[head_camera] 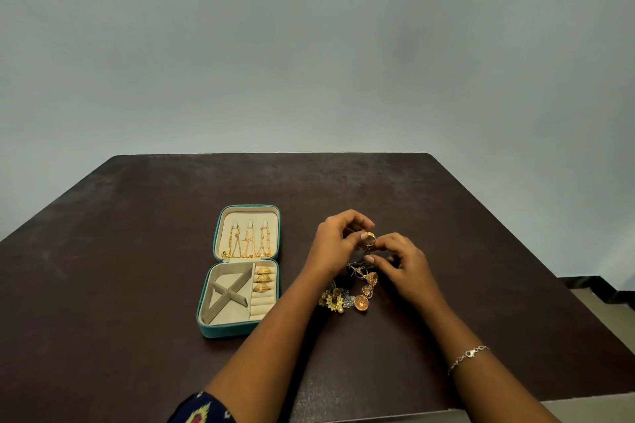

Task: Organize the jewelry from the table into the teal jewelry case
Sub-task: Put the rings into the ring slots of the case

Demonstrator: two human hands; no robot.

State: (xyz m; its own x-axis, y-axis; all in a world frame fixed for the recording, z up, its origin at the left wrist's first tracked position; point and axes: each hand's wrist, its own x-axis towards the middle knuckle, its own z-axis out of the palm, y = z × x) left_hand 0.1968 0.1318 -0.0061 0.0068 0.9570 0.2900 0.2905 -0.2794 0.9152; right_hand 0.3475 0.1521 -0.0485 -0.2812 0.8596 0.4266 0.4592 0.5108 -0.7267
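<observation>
Two hands meet above the desk (137,251), right of the case.

1. The left hand (338,244) has its fingers curled and pinches a gold ring (369,237) between thumb and fingertips.
2. The right hand (400,263) has its fingers curled, with index and thumb closing on the same ring from the opposite side. Whether they clamp the ring or the dark tangle just beneath it cannot be told.
3. A silver bracelet (468,354) sits on the right wrist.
4. The loose jewelry heap (347,299), including gold bell-shaped earrings, lies on the desk directly under the hands.
5. The teal jewelry case (237,331) lies open, left of the heap and apart from it.
6. The lid holds three gold chains (245,245). The ring rolls hold three stored rings (264,278). A crossed divider (229,293) rests in the main compartment.
</observation>
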